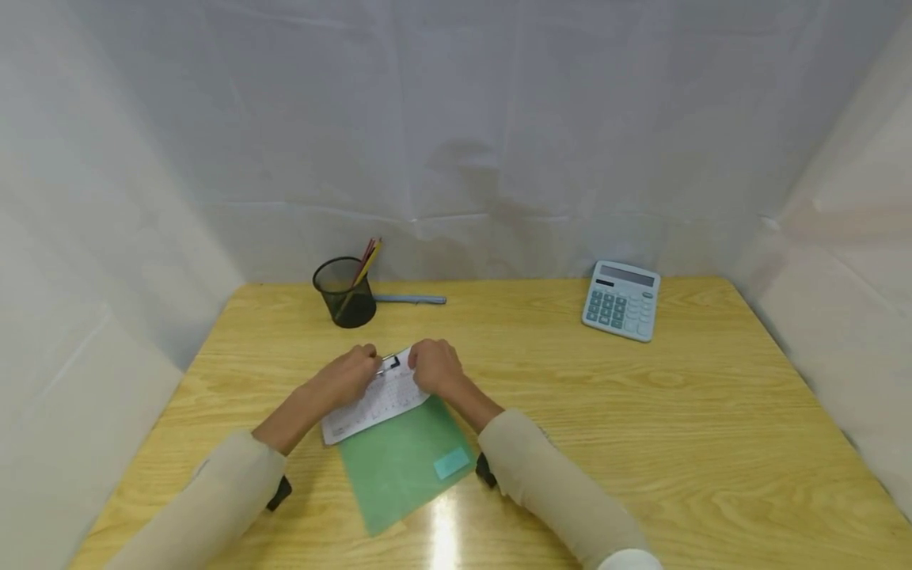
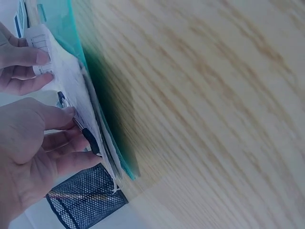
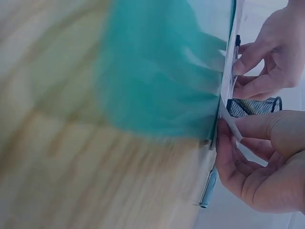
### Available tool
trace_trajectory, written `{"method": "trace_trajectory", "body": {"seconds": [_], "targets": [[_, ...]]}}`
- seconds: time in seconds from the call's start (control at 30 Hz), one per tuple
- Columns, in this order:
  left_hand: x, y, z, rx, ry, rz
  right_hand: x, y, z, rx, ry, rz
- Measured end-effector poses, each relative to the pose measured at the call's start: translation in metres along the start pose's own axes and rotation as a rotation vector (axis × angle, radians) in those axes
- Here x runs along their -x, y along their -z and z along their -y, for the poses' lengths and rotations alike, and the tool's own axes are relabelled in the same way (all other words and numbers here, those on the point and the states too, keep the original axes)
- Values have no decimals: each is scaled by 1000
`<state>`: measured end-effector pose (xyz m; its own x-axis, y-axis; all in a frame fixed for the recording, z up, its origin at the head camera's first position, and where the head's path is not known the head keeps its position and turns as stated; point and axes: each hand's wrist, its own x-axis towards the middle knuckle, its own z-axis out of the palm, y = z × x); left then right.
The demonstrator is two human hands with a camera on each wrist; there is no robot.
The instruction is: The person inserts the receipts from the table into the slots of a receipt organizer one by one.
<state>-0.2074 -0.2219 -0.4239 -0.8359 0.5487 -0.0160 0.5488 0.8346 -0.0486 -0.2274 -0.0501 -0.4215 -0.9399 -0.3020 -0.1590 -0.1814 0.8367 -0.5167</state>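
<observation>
A green folder [image 1: 406,467] with a light-blue label lies near the front of the table, and printed papers [image 1: 374,408] cover its far part. At their far edge is a metal clip with black ends [image 2: 89,138]. My left hand [image 1: 351,375] pinches this clip between thumb and fingers. To its right, my right hand [image 1: 436,366] holds the papers' far right corner, thumb on one face and fingers behind. In the right wrist view that paper corner [image 3: 231,125] bends up under the thumb. Part of the clip is hidden by the left fingers.
Behind the hands stands a black mesh cup [image 1: 345,293] with pencils [image 1: 368,260] in it. A slim light-blue pen-like thing [image 1: 412,299] lies beside the cup. At the back right rests a light-blue calculator [image 1: 622,301]. White sheeting [image 1: 456,142] rises behind the wooden table [image 1: 684,443].
</observation>
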Motion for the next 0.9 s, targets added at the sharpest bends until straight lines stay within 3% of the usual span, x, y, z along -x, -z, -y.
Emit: {"method": "trace_trajectory", "body": {"seconds": [0.17, 0.47, 0.9], "targets": [[2, -1, 0, -8, -1, -16, -2, 3, 4, 3, 15, -16], [1, 0, 0, -11, 21, 21, -4, -2, 4, 42, -9, -45], [1, -3, -1, -12, 15, -36, -8, -5, 2, 41, -26, -46]]}}
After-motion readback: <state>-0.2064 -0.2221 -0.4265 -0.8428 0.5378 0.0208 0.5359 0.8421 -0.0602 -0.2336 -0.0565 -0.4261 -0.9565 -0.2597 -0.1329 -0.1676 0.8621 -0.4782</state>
